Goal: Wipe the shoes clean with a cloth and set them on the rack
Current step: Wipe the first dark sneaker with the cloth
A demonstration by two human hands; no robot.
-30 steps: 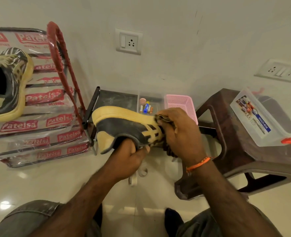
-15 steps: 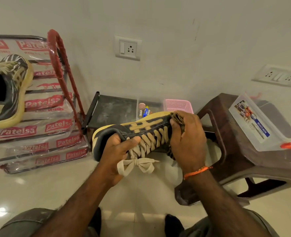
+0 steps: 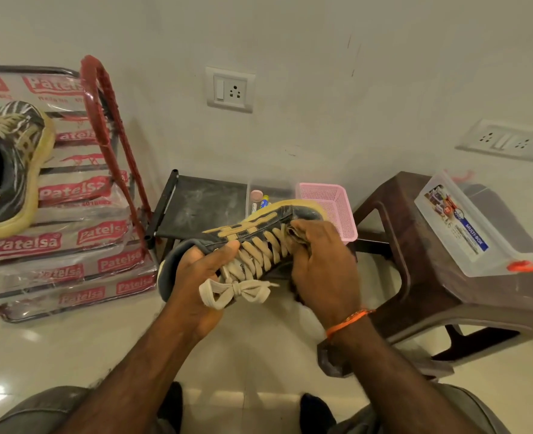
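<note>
Black shoe [image 3: 252, 242] gripped at heel by left hand [image 3: 196, 277], toe up-right under cloth-clutching right-hand fingers [image 3: 309, 236].

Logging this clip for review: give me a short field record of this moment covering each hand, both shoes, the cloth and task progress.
left hand: left hand grips the heel end of the held shoe
right hand: right hand presses the cloth near the toe
held shoe: laces up, bow tied, off the floor
other shoe: second shoe already on the rack
progress: wiping under way; held shoe not yet racked
</note>
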